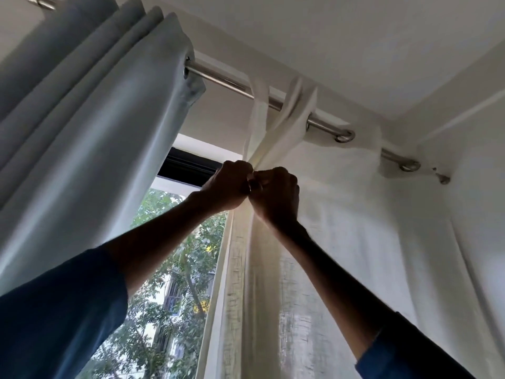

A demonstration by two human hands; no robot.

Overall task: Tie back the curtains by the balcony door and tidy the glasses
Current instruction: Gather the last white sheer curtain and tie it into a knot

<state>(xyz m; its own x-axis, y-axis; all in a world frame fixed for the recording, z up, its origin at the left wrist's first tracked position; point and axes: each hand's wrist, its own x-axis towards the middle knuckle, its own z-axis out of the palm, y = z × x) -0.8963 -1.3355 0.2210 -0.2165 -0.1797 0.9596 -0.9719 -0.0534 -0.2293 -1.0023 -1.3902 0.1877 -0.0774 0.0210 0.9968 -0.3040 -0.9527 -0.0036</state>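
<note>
The curtain step is in hand, and the glasses are nowhere in view. Both arms reach up to the white sheer curtain on the right, whose near edge is looped in two bands over the rod. Just below the rod, the left hand and the right hand meet knuckle to knuckle, and the fingers of both are clenched on the gathered cloth where the bands come together. This looks like a knot or twist being cinched. The next move probably calls for an even pull on both ends, firm enough to hold the wrap but gentle on the eyelets and the far wall bracket. The fists hide the knot itself. A small metallic glint between them could be a ring or an eyelet; I cannot tell which. The grey-blue curtain on the left hides that stretch of rod, and both curtains are cut off below. Trees show through the glass between them.
</note>
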